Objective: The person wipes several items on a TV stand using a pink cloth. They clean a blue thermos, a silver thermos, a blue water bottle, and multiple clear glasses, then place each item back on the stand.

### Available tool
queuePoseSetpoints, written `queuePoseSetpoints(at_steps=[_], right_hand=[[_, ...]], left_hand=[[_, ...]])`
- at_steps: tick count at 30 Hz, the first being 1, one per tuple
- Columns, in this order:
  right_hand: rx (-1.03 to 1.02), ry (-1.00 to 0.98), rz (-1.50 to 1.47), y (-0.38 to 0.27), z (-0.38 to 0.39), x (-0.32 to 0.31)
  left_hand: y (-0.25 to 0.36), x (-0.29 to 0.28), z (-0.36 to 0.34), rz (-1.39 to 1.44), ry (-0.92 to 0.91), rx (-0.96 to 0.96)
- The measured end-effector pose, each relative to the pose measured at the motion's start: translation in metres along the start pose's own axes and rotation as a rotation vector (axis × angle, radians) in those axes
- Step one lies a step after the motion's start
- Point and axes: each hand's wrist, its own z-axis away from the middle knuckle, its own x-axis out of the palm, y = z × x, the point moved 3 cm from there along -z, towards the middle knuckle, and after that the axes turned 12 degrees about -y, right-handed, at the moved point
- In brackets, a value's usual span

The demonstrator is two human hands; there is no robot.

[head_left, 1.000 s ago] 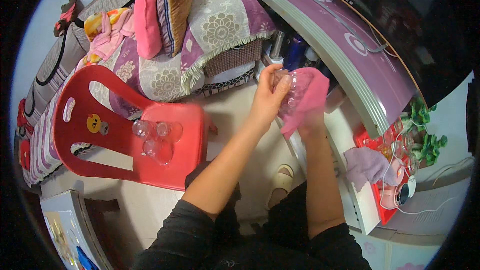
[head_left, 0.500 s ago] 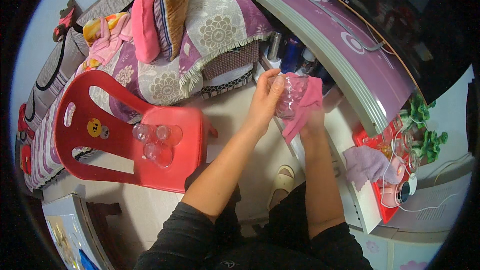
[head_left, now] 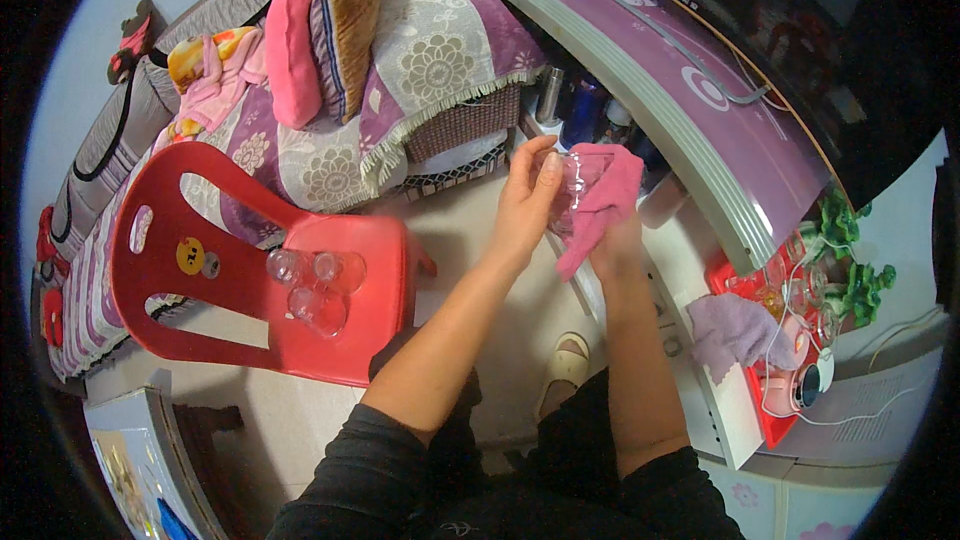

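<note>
My left hand (head_left: 527, 195) is closed round the left side of a clear glass cup (head_left: 571, 183), held up in front of me above the floor. A pink cloth (head_left: 608, 195) covers the cup's right side and hangs down below it. Behind that cloth is my right hand (head_left: 618, 238), its fingers mostly hidden and the cloth gripped against the glass. Three clear glasses (head_left: 318, 308) are grouped on the seat of a red plastic chair (head_left: 380, 240) to my left.
To the right, a red tray (head_left: 778, 428) holds glasses and a pink cup, with a greyish-purple towel (head_left: 735, 330) beside them. A purple-topped stand (head_left: 690, 70) runs along the right, with bottles (head_left: 585, 110) beneath. A covered sofa (head_left: 430, 50) with cushions lies ahead.
The pink cloth has shifted left and now wraps more of the cup. My right hand has moved slightly left with it; the left hand keeps its hold.
</note>
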Motion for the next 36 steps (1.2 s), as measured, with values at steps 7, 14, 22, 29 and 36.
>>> queuePoseSetpoints(at_steps=[7,14,22,29,36], right_hand=[[0.015,0.053,-0.173,-0.009,-0.002,0.004],[0.04,-0.006,-0.061,-0.006,0.001,0.003],[-0.022,0.09,-0.094,-0.007,-0.001,-0.013],[0.057,0.17,-0.124,-0.009,-0.001,-0.007],[0.175,0.01,-0.005,0.008,0.0,-0.011]], left_hand=[[-0.011,0.002,-0.001,0.165,-0.048,-0.105],[-0.006,0.003,-0.001,0.098,-0.113,-0.054],[-0.003,0.011,0.001,-0.012,-0.195,0.049],[-0.002,0.011,0.006,0.087,-0.133,-0.051],[-0.009,0.002,0.006,0.15,0.045,-0.097]])
